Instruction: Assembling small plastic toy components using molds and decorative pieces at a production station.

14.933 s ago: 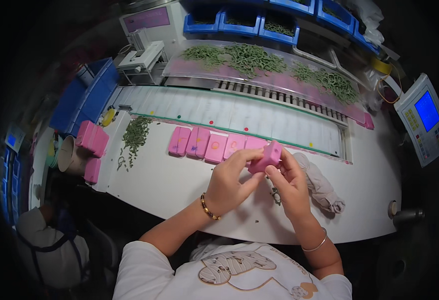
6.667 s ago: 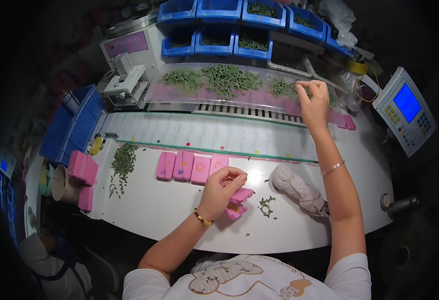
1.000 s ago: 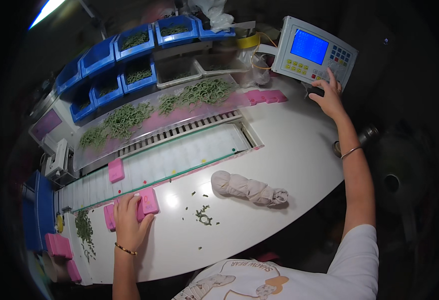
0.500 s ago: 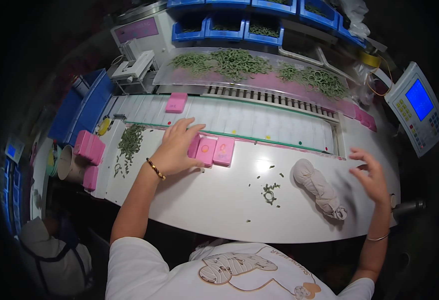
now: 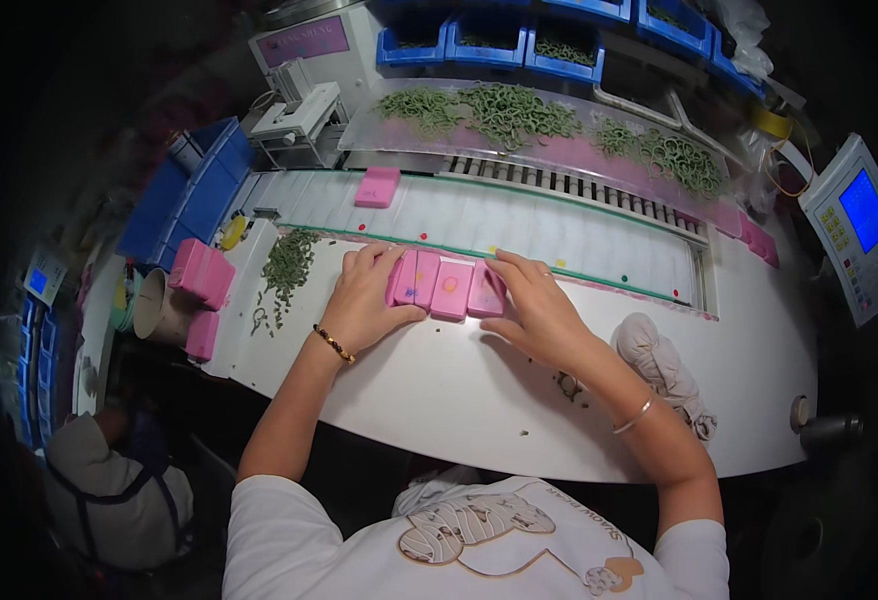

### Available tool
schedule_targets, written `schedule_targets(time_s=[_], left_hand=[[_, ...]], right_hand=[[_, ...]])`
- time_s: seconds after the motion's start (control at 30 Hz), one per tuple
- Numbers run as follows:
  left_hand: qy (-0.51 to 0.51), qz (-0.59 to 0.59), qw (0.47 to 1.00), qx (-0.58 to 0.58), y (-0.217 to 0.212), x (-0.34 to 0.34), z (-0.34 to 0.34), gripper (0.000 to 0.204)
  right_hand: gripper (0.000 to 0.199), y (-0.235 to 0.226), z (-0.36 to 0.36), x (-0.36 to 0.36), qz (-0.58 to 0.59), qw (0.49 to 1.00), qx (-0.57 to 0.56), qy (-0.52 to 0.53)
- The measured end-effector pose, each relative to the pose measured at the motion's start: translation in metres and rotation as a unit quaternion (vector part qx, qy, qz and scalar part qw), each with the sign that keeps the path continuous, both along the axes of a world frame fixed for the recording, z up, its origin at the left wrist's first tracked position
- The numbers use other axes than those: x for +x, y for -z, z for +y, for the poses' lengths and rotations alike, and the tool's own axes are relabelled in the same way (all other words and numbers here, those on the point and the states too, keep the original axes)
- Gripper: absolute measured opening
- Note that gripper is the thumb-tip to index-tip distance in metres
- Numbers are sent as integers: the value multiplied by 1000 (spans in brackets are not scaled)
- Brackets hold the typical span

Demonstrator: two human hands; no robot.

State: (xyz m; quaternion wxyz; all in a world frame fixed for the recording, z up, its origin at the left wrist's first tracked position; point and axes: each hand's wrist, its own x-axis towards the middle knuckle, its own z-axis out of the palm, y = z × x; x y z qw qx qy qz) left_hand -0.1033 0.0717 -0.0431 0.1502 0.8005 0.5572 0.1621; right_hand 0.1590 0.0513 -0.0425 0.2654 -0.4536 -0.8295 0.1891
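Big white curved worktop (image 5: 459, 400) takes up most of the view, with a pale ribbed conveyor strip (image 5: 559, 225) running across it just past the hands. Behind that there's a long clear tray (image 5: 559, 150) on a pink base, heaped with small green rings (image 5: 504, 110), and a row of blue bins (image 5: 489, 45) further back. Off to the right sits a grey control panel with a blue screen (image 5: 859, 225). Stacked blue crates (image 5: 194, 190) are on the left, near a couple of spare pink boxes (image 5: 202, 273) and a loose pile of green rings (image 5: 287, 265).

A crumpled pale cloth (image 5: 664, 365) lies on the worktop just right of the right forearm. One lone pink box (image 5: 377, 187) rests on the conveyor.

Now the main bit: a row of pink boxes (image 5: 446, 288) sits side by side at the worktop's far edge, right against the green line. The left hand (image 5: 364, 300) is open and laid flat, fingers touching the left end of the row. The right hand (image 5: 537, 310) is open too, fingers spread, pressing on the right end. Neither one is gripping anything, just bracketing the row.
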Motion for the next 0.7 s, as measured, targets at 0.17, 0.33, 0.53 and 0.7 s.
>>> schedule_targets(time_s=[0.17,0.33,0.53,0.7], left_hand=[[-31,-27,997,64,2,16,-6,86],[14,-14,983,183,-2,39,-20,65],[308,-154,935,83,11,138,-87,53],[421,-18,884,201,29,185,-94,43]], right_hand=[[63,12,14,2,12,1000,-10,23],[52,-5,17,34,165,978,-115,53],[38,-29,-3,92,61,984,-45,159],[38,-26,-38,119,-89,978,63,176]])
